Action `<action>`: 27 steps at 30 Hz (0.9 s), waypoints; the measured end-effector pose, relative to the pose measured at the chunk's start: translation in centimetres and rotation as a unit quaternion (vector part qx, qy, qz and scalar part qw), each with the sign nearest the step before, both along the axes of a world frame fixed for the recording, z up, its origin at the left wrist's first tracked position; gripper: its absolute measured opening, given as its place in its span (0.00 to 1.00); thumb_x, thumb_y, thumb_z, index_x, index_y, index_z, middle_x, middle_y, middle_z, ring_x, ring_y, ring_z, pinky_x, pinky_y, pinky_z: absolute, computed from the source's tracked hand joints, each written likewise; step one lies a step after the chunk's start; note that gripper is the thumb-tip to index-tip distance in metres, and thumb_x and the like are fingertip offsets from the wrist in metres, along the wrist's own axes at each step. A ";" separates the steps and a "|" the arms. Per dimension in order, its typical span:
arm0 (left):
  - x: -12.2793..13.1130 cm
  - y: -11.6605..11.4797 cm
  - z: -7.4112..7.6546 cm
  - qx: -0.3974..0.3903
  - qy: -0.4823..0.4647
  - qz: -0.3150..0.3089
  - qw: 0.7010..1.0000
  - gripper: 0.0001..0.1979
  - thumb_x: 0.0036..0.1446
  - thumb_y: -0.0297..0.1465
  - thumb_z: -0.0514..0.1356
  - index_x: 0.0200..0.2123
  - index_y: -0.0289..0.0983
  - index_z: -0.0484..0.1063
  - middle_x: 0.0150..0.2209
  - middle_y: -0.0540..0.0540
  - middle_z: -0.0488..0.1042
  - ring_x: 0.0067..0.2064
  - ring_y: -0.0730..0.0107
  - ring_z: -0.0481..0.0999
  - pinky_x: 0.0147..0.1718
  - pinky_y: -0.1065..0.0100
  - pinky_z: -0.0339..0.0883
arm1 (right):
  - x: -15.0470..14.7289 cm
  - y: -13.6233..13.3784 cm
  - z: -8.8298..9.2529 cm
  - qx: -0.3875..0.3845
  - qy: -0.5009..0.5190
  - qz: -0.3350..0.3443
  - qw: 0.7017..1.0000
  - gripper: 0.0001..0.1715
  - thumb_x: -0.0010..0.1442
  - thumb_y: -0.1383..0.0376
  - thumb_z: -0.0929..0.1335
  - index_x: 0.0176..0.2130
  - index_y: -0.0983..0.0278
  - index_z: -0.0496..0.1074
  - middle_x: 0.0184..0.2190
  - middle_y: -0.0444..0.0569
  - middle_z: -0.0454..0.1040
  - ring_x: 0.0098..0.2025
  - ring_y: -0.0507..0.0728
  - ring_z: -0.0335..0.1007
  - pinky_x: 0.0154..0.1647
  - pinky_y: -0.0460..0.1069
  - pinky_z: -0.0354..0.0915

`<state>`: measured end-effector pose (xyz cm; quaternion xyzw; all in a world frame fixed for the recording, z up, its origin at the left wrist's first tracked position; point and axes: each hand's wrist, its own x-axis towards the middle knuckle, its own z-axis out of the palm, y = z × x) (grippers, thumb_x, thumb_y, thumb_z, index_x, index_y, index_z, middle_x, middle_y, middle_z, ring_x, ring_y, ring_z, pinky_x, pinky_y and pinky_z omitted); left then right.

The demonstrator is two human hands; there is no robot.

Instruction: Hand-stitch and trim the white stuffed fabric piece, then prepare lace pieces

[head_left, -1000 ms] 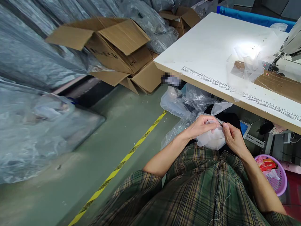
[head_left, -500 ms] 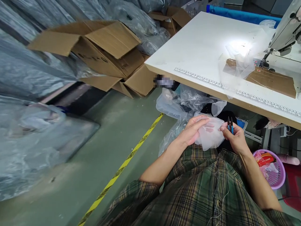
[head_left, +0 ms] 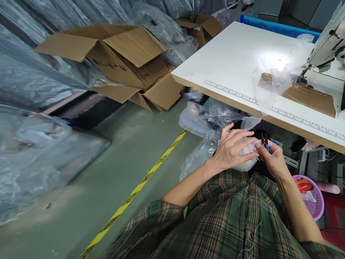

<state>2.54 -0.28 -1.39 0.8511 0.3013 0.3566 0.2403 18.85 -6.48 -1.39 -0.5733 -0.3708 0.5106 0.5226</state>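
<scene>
A piece of sheer white fabric (head_left: 247, 166) is held above my lap, partly covered by my fingers. My left hand (head_left: 232, 148) lies over it from the left, its fingers spread with the back of the hand towards me. Blue-handled thread snips (head_left: 265, 141) are tucked in my right hand (head_left: 274, 160), their dark tips pointing up and apart. The thumb and a finger of that hand also pinch the right edge of the fabric.
A white table (head_left: 226, 54) with a printed ruler edge carries a sewing machine (head_left: 327, 46), brown cardboard (head_left: 312, 99) and sheer material. Open cartons (head_left: 126, 68) and plastic bags (head_left: 35, 154) lie at left. A pink basket (head_left: 319, 201) stands at right, yellow tape (head_left: 147, 176) on the floor.
My left hand has moved right across the fabric, and its fingers have spread over it. The fabric is more bunched and hidden. My right hand still holds the thread snips in nearly the same place.
</scene>
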 end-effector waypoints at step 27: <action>-0.7 2.1 1.3 -0.373 -0.066 -0.118 0.918 0.13 0.53 0.38 0.68 0.36 0.35 0.82 0.36 0.44 0.81 0.37 0.67 0.77 0.37 0.68 0.68 | 0.1 -0.3 1.7 0.067 -0.155 0.070 0.983 0.28 0.56 0.41 0.70 0.25 0.62 0.70 0.18 0.41 0.63 0.20 0.49 0.52 0.21 0.46 0.54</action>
